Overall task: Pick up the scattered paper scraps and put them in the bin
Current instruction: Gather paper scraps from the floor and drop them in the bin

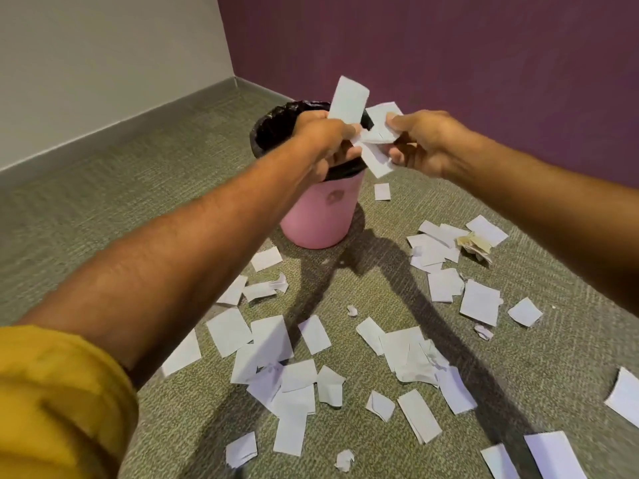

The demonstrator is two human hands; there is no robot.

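Observation:
A pink bin with a black liner stands on the carpet near the room's corner. Both my hands are held over its mouth. My left hand grips a bunch of white paper scraps, one strip sticking up. My right hand pinches more of the scraps just to the right, the two bunches touching between the hands. Several white scraps lie scattered over the carpet in front of the bin and to its right.
Green-grey carpet covers the floor. A white wall is at the left and a purple wall behind the bin. A crumpled yellowish wad lies among the scraps on the right. My left sleeve is yellow.

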